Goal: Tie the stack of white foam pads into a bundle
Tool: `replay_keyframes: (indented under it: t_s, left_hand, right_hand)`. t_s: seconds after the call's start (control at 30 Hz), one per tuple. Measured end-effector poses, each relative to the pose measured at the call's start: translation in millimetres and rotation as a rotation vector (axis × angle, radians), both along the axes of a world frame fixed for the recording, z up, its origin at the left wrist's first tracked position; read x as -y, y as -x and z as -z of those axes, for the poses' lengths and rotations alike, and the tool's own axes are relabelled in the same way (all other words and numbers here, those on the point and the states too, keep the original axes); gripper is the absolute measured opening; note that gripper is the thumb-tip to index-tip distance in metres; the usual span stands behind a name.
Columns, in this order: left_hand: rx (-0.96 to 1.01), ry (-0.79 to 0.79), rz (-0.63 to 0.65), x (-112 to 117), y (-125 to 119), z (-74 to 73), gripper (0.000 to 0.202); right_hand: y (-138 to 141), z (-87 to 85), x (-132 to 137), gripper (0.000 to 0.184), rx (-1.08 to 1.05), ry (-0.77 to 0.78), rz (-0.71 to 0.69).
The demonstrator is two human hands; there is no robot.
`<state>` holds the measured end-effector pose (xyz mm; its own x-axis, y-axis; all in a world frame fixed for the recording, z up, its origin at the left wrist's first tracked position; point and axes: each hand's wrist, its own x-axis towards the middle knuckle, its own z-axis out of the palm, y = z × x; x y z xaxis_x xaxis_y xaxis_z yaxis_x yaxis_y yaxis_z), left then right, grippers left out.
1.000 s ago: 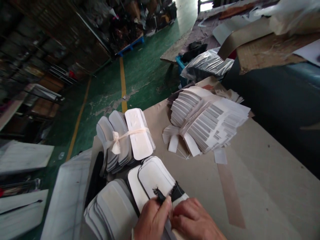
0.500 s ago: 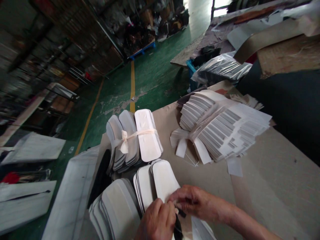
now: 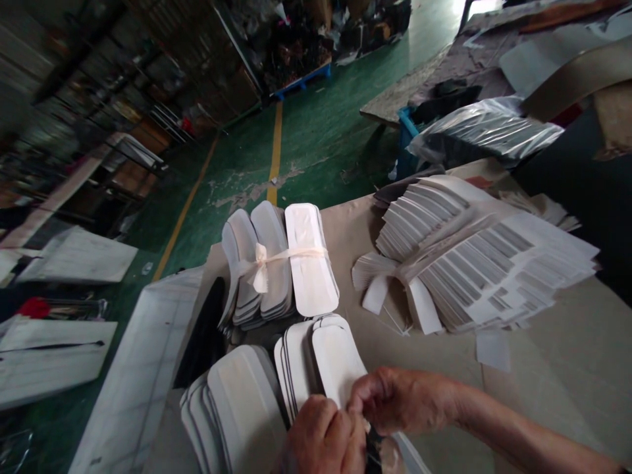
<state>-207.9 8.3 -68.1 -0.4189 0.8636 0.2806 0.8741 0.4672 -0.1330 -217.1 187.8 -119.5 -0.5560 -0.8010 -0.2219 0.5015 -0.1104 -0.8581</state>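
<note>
My left hand (image 3: 323, 434) and my right hand (image 3: 397, 400) meet at the bottom over a stack of white rounded panels (image 3: 338, 359). Fingers of both are pinched together around a pale strip (image 3: 367, 426), mostly hidden; only a small end shows. Below the right hand are a dark piece and a tan piece I cannot name. More white panels (image 3: 244, 401) lie fanned to the left of my left hand. Behind them is a bundle of similar panels (image 3: 312, 283), bound by a pale cloth strip with a knot (image 3: 260, 266).
A large tied bundle of white cut pieces (image 3: 474, 253) lies on the brown tabletop (image 3: 434, 355) at right. Beyond the table stand a blue bin (image 3: 405, 135) and clear plastic wrapping (image 3: 486, 128). Green floor (image 3: 326, 145) with yellow lines lies behind; white boards (image 3: 54, 355) are at left.
The view has shifted, so the table and bundles sit differently in the picture. Both hands stay together at the stack, fingers still pinched; the pale end now shows less.
</note>
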Motion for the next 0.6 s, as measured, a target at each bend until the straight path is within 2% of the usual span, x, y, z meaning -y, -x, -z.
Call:
replay_keyframes:
  t_s: [0.07,0.1,0.2,0.27,0.33,0.43,0.53,0.6]
  left_hand:
    - [0.026,-0.033,-0.025,-1.8,1.1,-2.4,0.013]
    - [0.042,-0.05,-0.033,-1.7,1.1,-2.8,0.014]
    - [0.05,-0.058,-0.063,3.0,-0.8,-0.3,0.024]
    - [0.008,-0.041,-0.087,7.3,-2.0,3.5,0.03]
    - [0.0,-0.005,-0.094,10.3,-1.1,6.4,0.032]
    - [0.047,0.069,-0.043,12.2,3.8,6.1,0.031]
    - [0.06,0.107,-0.022,15.7,7.5,5.1,0.03]
    - [0.051,0.085,-0.048,20.8,6.2,7.4,0.03]
  right_hand:
    - [-1.9,-7.7,-0.4,0.006,-0.162,-0.122,0.078]
    - [-3.6,-12.1,-0.7,0.01,-0.314,-0.233,0.124]
    - [-7.9,-23.0,-3.0,0.01,-0.953,-0.636,0.175]
    - [-6.8,-24.3,-6.0,0.004,-1.272,-0.774,0.119]
    - [-1.9,-19.9,-9.5,0.002,-1.44,-0.789,0.077]
    - [7.6,-5.4,-13.4,0.008,-1.581,-0.726,0.074]
    - [11.3,12.3,-14.0,0.01,-1.649,-0.673,0.092]
    - [7.8,21.8,-13.5,0.012,-1.631,-0.69,0.098]
